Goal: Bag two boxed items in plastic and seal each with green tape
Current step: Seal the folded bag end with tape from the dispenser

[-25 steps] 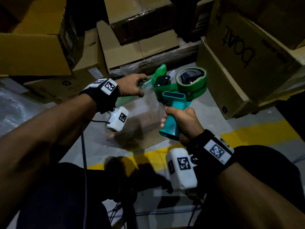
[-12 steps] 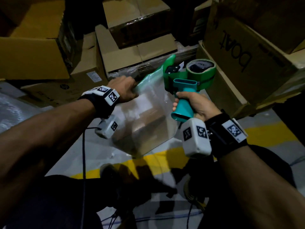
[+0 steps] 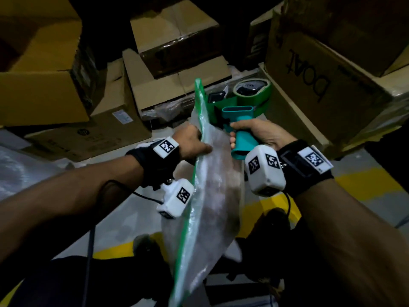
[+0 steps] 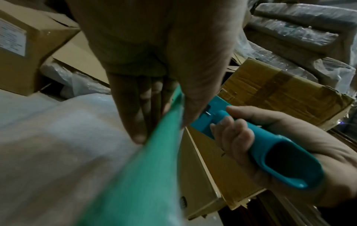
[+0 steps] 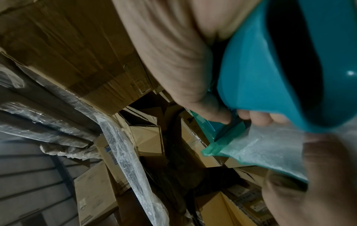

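Observation:
A clear plastic bag point(image 3: 212, 196) with a boxed item inside hangs upright in the air between my hands, a strip of green tape point(image 3: 188, 213) running down its folded edge. My left hand point(image 3: 194, 144) pinches that taped edge near its upper end, thumb on one side and fingers on the other point(image 4: 135, 122). My right hand point(image 3: 254, 135) grips the teal handle of the tape dispenser point(image 3: 239, 120), whose green roll point(image 3: 252, 90) sits just right of the bag's top. The same handle point(image 5: 270, 76) fills the right wrist view, above the bag's taped corner point(image 5: 214, 146).
Stacked cardboard boxes point(image 3: 172, 41) ring the far side, with a large box point(image 3: 321, 85) at the right and an open one point(image 3: 37, 72) at the left. Plastic-wrapped bundles point(image 4: 299, 30) lie among them. A yellow line point(image 3: 365, 185) crosses the grey floor below.
The bag has been lifted and turned from lying nearly flat to hanging on edge. Both hands came closer to me, and the dispenser now sits at the bag's top right.

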`<state>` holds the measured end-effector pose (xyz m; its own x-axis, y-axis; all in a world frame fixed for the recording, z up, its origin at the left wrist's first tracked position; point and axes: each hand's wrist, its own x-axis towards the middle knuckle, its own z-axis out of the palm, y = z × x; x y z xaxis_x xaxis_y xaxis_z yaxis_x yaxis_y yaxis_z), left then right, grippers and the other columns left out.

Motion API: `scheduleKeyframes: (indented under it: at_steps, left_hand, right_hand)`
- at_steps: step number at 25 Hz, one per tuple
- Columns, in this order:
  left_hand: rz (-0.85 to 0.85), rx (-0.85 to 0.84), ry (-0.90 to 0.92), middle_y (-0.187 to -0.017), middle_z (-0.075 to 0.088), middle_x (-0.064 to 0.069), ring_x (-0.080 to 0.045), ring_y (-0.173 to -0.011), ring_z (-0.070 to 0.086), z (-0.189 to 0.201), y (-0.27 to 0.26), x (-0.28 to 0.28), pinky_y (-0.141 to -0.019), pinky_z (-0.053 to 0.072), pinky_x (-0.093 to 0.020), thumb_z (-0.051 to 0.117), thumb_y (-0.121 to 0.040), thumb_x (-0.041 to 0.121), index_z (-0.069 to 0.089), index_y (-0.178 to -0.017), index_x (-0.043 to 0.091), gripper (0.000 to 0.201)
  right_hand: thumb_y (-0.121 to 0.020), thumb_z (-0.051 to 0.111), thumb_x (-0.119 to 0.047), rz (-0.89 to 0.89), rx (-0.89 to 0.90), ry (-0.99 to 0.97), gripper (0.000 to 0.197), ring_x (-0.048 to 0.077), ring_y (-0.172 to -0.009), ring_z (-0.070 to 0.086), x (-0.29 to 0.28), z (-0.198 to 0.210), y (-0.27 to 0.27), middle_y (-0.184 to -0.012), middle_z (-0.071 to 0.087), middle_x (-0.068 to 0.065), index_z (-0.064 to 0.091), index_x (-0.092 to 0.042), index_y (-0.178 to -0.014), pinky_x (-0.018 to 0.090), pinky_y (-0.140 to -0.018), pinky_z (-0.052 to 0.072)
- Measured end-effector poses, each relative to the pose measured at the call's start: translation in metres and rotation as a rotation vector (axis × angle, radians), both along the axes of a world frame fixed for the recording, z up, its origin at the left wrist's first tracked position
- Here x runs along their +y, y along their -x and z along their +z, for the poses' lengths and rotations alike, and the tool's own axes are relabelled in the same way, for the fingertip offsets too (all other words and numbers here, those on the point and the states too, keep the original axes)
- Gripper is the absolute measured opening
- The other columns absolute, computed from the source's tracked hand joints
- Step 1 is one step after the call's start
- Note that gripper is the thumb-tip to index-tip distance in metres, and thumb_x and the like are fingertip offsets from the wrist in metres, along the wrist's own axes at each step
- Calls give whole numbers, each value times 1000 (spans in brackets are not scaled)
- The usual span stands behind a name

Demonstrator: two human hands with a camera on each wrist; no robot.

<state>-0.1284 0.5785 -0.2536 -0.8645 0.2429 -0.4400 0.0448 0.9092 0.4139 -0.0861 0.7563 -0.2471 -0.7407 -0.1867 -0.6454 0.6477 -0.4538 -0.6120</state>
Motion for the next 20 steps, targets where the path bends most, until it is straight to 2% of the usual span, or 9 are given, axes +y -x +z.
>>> scheduleKeyframes:
  at_steps: [5,7,8,9,10,12,14,16,20]
  left_hand:
    - [249,-299,-274,-88,69,-17,-28,-67,67,15,2,-2,-64,58,-41,54,-93,33,64,-96,-3,37]
    - [342,-206,-348,-89,67,-20,-25,-60,65,24,17,-8,-57,55,-32,47,-95,28,61,-90,1,31]
    - [342,-53,-326,-92,66,-21,-18,-56,63,25,30,-11,-54,53,-28,48,-94,19,59,-91,3,20]
    - [293,122,-253,-98,65,-20,-11,-58,62,27,46,-17,-56,53,-29,52,-91,11,58,-99,6,11]
    - [210,268,-165,-110,62,-17,-5,-69,63,29,61,-21,-64,55,-33,57,-88,4,53,-114,9,27]
    - [-66,429,-36,-140,44,-11,-14,-113,53,30,93,-27,-92,51,-41,65,-77,-7,35,-140,17,74]
    - [-443,516,161,-151,32,-11,-27,-135,35,30,117,-22,-110,35,-43,70,-72,-6,32,-144,16,85]
    - [-683,531,315,-150,35,-9,-30,-136,33,29,134,-16,-110,32,-44,72,-73,3,42,-137,15,72]
    - [-773,577,369,-124,55,-10,-31,-118,44,31,139,-14,-87,49,-50,69,-79,18,55,-118,13,42]
  right_hand:
    - [-95,52,-7,10,-13,0,8,16,-40,52,3,-3,1,-63,49,8,44,-6,-98,22,-43,50]
    - [-94,53,-7,30,-29,-1,13,17,-40,53,4,-5,0,-64,49,9,43,-6,-102,23,-42,51]
    - [-94,54,-8,38,-35,-5,13,17,-40,53,4,-6,-1,-64,49,9,44,-6,-101,23,-41,50]
    - [-94,54,-8,45,-38,-10,11,16,-40,53,5,-7,-1,-64,49,9,45,-6,-99,23,-41,50]
    - [-94,54,-7,48,-39,-14,8,16,-39,53,7,-8,-1,-65,49,9,46,-6,-96,23,-41,50]
    - [-94,54,-5,46,-31,-11,7,16,-40,53,9,-10,-1,-65,50,9,47,-5,-93,23,-41,50]
    - [-93,55,-4,40,-17,-23,7,17,-40,54,10,-11,0,-65,50,10,48,-4,-92,25,-41,51]
    - [-92,56,-3,47,-10,-48,6,17,-39,54,10,-10,1,-65,51,11,50,-3,-90,24,-41,51]
    - [-91,57,-3,31,20,-89,5,17,-41,54,10,-9,-2,-65,52,11,52,-2,-89,24,-42,51]
